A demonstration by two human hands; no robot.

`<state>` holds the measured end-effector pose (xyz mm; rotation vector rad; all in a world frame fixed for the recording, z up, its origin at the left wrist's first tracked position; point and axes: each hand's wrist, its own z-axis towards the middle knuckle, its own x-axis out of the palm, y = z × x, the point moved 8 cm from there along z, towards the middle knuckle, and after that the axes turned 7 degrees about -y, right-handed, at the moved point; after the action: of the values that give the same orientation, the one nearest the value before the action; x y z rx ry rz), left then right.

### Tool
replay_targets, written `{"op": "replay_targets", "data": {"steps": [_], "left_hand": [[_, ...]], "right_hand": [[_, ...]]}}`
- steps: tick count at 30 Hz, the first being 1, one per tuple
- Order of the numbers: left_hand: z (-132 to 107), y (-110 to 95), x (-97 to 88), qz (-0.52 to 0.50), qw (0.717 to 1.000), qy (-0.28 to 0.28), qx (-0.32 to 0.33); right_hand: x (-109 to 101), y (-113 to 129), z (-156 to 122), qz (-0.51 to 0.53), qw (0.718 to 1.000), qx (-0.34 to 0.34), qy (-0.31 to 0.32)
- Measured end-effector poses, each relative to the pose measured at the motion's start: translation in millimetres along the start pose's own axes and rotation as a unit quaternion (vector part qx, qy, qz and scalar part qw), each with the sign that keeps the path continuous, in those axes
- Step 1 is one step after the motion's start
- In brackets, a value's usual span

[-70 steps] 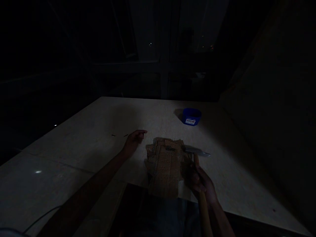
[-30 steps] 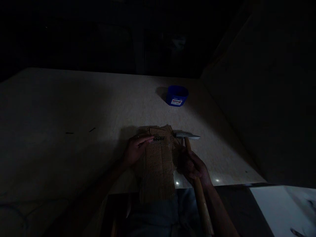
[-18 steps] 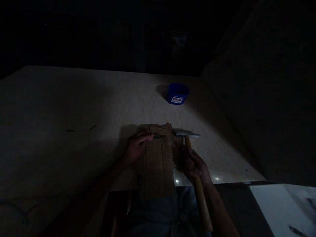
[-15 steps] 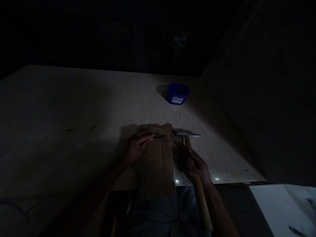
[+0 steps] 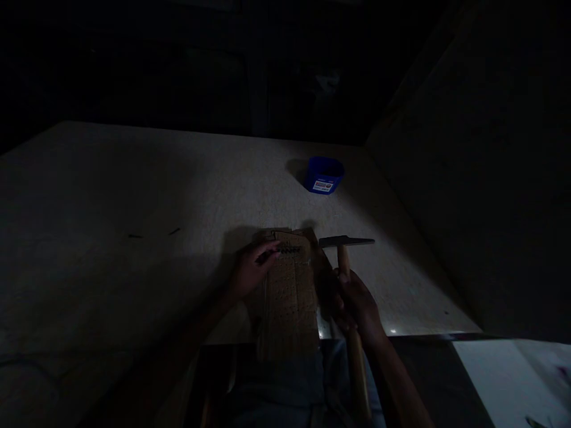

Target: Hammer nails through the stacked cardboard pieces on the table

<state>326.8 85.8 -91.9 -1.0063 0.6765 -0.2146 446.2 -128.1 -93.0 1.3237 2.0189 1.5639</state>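
My left hand rests at the upper left of a cardboard piece dotted with small holes. Its thumb and forefinger pinch a thin dark nail at the left end of a row of several dark nails standing in the cardboard. The fingertips partly hide that nail. To the right, my right hand is wrapped around the wooden handle of a hammer. The hammer's metal head is raised beside the cardboard, apart from the nails.
A blue plastic container with a white label stands farther back on the pale table. Two thin dark pieces, a left one and a right one, lie at the left. A dark wall borders the right side. The light is dim.
The hammer head has tilted and shifted slightly right, and its handle stands more upright. My left fingers stay at the row of nails. The whole view has shifted a little.
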Motion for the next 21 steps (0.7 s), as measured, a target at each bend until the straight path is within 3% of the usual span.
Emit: {"op": "replay_targets", "data": {"steps": [8, 13, 17, 21], "left_hand": [[-1.0, 0.4, 0.0, -0.010, 1.000, -0.009, -0.002], [-1.2, 7.3, 2.1, 0.003, 1.000, 0.001, -0.025], [-1.6, 8.1, 4.5, -0.008, 1.000, 0.008, -0.028], [-2.1, 8.7, 5.4, -0.024, 0.999, -0.001, -0.036]], "right_hand": [[46.7, 50.2, -28.3, -0.167, 0.980, 0.044, 0.097], [74.5, 68.2, -37.3, -0.240, 0.960, -0.006, 0.143], [80.2, 62.6, -26.6, -0.261, 0.954, -0.073, 0.129], [79.2, 43.8, -8.6, -0.304, 0.942, -0.082, 0.118]]}}
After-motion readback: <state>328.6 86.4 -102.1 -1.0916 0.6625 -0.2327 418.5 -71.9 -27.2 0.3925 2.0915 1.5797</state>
